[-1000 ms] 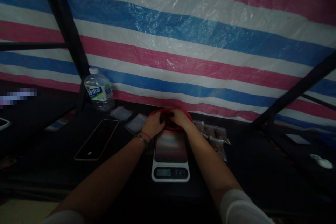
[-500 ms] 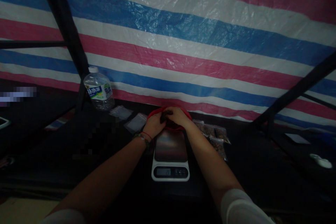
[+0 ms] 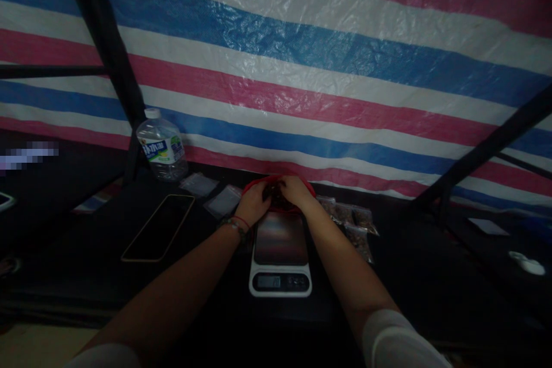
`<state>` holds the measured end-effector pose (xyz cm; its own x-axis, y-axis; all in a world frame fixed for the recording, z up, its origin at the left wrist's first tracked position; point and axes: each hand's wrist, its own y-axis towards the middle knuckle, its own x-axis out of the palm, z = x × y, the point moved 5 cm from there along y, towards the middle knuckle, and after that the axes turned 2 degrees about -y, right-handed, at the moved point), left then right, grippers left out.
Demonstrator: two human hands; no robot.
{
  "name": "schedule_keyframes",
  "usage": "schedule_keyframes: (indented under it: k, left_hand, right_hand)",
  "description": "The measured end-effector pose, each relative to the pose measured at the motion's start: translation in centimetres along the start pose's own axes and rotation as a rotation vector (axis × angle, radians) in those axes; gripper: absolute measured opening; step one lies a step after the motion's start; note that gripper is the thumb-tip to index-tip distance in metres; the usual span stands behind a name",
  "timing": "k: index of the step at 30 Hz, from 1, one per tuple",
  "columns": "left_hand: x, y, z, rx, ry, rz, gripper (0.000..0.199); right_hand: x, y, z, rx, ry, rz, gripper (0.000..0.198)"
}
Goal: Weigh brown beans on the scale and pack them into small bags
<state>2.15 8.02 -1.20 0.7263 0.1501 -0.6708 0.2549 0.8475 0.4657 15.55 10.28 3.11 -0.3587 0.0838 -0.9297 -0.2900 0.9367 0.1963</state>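
From my remote seat I see both forearms (image 3: 185, 284) stretched over the black worktop (image 3: 409, 267), converging near its far edge. A white rectangular scale (image 3: 280, 241) points its display to the near edge, long axis running near-to-far. Beyond, a red round-rimmed basin (image 3: 271, 179) spreads widest sideways. Left hand (image 3: 254, 200) and right hand (image 3: 296, 191) dip inside, fingers part-curled at dark brown pieces (image 3: 278, 198); I cannot tell whether either grips any.

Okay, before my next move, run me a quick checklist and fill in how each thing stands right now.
1. Left hand and right hand both at the red bowl: ok.
2. Firm grip on the dark pieces: cannot tell, too dark.
3. Scale between the forearms, display facing you: ok.
4. Reading on the display: cannot tell, digits too faint.
5. Filled bags sealed: cannot tell; they lie right of the bowl.
6. Bottle upright with its cap on: ok.
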Motion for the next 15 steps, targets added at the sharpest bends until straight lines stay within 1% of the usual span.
schedule_keyframes:
  k: [4,6,10,13,15]
  left_hand:
    - [0.0,0.0,0.0,0.010,-0.030,0.019,0.040]
    - [0.0,0.0,0.0,0.002,-0.027,0.016,0.037]
    - [0.0,0.1,0.0,-0.004,-0.011,0.002,0.035]
    - [0.0,0.1,0.0,0.002,-0.020,-0.010,0.037]
    - [0.0,0.1,0.0,0.003,-0.018,-0.013,0.039]
  right_hand:
    - [0.3,-0.1,-0.9,-0.125,0.201,-0.001,0.028]
    - [0.6,-0.1,-1.1,-0.150,0.245,-0.015,0.028]
    - [0.3,0.0,-0.9,-0.121,0.234,0.024,0.025]
    - [0.0,0.0,-0.9,-0.093,0.176,-0.006,0.024]
    - [-0.5,0.0,-0.6,-0.054,0.143,0.013,0.026]
